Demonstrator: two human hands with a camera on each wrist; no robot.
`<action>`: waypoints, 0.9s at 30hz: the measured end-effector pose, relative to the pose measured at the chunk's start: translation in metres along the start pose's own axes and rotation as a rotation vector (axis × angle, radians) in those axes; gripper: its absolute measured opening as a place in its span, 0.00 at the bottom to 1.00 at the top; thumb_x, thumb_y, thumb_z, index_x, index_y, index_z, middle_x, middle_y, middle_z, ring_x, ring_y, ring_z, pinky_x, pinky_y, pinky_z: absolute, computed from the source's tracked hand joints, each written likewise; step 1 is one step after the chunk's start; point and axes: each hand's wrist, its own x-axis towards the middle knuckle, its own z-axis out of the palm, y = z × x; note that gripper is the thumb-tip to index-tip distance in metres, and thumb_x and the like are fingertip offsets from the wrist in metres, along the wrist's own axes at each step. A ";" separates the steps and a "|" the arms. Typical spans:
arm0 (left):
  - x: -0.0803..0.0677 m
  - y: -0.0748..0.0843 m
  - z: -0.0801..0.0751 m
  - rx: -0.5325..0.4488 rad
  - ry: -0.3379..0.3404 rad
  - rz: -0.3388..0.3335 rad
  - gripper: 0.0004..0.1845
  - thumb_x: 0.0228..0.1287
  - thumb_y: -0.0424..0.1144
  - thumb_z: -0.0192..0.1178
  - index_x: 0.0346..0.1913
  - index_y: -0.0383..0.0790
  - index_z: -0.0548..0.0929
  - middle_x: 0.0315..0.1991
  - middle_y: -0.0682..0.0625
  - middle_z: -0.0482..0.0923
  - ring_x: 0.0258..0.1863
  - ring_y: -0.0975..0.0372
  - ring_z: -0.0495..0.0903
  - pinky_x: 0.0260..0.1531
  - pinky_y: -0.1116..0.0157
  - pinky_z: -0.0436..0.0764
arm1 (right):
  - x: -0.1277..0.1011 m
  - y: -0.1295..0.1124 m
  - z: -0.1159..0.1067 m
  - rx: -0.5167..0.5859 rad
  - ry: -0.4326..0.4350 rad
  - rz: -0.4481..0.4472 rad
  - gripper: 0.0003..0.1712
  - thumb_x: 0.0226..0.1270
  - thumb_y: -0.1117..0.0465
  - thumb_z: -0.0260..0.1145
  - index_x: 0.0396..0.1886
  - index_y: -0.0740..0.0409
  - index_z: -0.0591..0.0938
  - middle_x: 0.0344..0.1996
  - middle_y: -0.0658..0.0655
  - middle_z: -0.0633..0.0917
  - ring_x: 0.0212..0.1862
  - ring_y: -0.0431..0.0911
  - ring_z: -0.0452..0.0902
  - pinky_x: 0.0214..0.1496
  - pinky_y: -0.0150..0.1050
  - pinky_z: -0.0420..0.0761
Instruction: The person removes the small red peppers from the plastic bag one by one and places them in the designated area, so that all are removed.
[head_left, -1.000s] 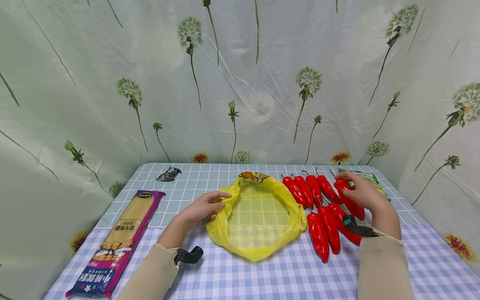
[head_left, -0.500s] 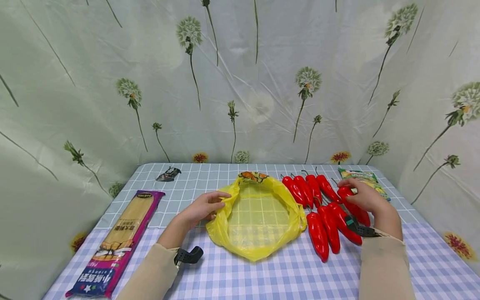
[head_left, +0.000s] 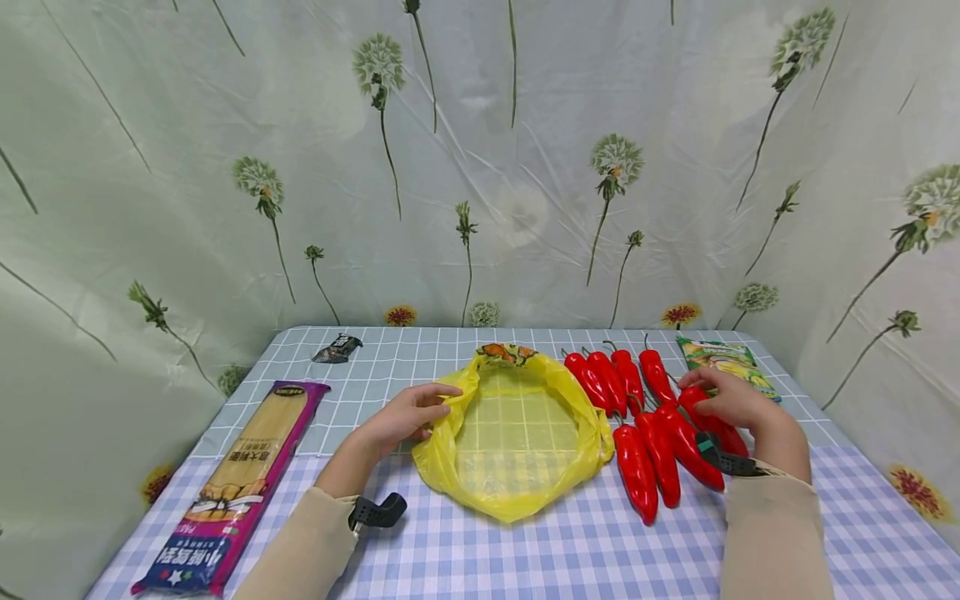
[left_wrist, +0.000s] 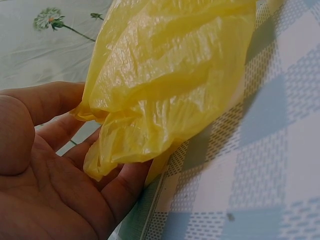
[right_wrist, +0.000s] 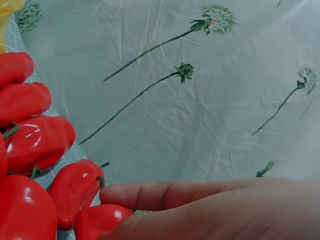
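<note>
A yellow plastic bag (head_left: 517, 433) lies spread open on the checked tablecloth (head_left: 525, 550) at the middle. My left hand (head_left: 433, 407) holds the bag's left rim; in the left wrist view the rim (left_wrist: 165, 95) drapes between thumb and fingers (left_wrist: 120, 180). Several red peppers (head_left: 637, 462) lie in rows right of the bag. My right hand (head_left: 707, 393) lies over the rightmost pepper (head_left: 723, 433) and grips it. In the right wrist view its fingers (right_wrist: 165, 192) stretch above a pepper (right_wrist: 100, 220), with more peppers (right_wrist: 40, 142) to the left.
A long noodle packet (head_left: 232, 479) lies at the table's left side. A small dark wrapper (head_left: 337, 347) sits at the back left and a green snack packet (head_left: 723, 357) at the back right. A floral curtain (head_left: 480, 167) closes off the back and sides.
My right hand has drawn the rightmost pepper toward me and slightly right. The pepper beside it at the back has turned more upright. My left hand has kept still on the bag's rim.
</note>
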 end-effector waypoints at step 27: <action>0.002 -0.001 0.000 0.001 0.005 -0.005 0.17 0.74 0.38 0.56 0.62 0.50 0.80 0.53 0.49 0.80 0.28 0.61 0.71 0.27 0.69 0.71 | 0.006 0.009 0.003 0.000 -0.025 0.041 0.26 0.64 0.63 0.65 0.60 0.67 0.73 0.57 0.78 0.75 0.55 0.66 0.74 0.48 0.51 0.84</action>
